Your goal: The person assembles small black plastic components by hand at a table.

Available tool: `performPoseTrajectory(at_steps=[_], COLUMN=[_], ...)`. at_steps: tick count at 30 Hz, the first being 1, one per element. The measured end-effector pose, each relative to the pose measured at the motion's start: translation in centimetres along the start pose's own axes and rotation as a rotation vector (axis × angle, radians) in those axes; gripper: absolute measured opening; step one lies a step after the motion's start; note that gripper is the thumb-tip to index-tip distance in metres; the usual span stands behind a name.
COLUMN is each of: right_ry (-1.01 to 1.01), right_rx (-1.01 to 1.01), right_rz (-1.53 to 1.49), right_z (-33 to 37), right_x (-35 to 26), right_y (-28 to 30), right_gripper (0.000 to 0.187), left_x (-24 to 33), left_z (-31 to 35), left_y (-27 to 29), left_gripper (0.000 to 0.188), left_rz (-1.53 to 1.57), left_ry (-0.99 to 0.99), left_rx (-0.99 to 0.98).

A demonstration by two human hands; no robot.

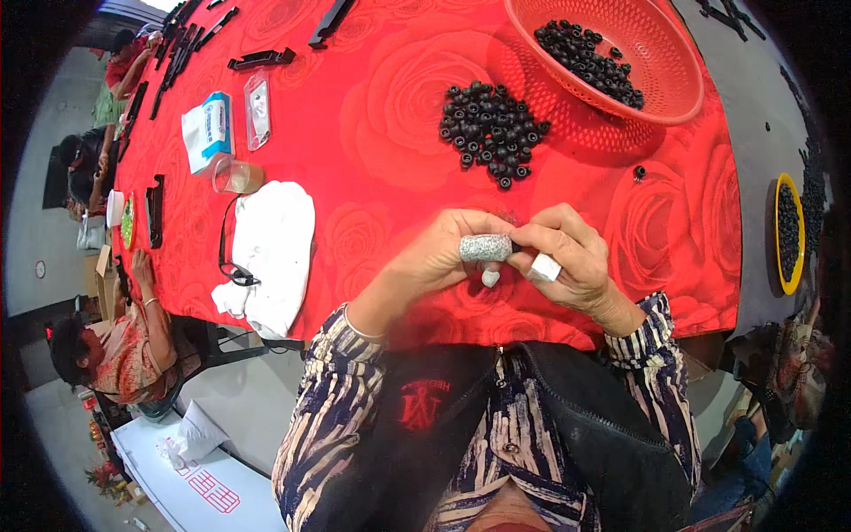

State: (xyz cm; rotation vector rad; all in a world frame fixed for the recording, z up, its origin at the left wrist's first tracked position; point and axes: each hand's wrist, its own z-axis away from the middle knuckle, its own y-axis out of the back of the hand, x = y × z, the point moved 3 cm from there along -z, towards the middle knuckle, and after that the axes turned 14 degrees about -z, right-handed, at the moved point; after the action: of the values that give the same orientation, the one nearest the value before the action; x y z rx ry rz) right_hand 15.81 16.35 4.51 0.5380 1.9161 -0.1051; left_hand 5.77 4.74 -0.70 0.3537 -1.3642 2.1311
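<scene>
1. Left hand (434, 257), right hand (567, 253): meeting over near tabletop (381, 106) edge; left grip clamped on taped roll (485, 247), right grip pinched on small dark ring at roll's end, steadying it.
2. White cloth (275, 248), left: set aside.
3. Loose black ring pile (490, 133), just beyond hands: within reach.
4. Red basket (683, 89), far right: bulk rings.

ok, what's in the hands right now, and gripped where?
Both hands pinch one small dark part between the fingertips: left hand, right hand. It is mostly hidden, so the exact grip point cannot be told.
</scene>
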Motion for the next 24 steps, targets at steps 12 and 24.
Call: performPoseTrajectory(at_steps=[12,24], right_ry=[0.155,-0.451], right_rx=[-0.036,-0.011], right_rz=[0.113,-0.383], right_z=[-0.6,-2.0], right_x=[-0.6,0.3], right_y=[0.0,1.5], right_gripper=[0.034,0.018], left_x=[1.1,3.6], left_z=[0.6,1.2], left_y=[-1.0,-1.4], left_gripper=[0.017,0.018], left_rz=[-0.084,-0.358], left_ry=[-0.111,-0.331], left_rx=[-0.043,0.142])
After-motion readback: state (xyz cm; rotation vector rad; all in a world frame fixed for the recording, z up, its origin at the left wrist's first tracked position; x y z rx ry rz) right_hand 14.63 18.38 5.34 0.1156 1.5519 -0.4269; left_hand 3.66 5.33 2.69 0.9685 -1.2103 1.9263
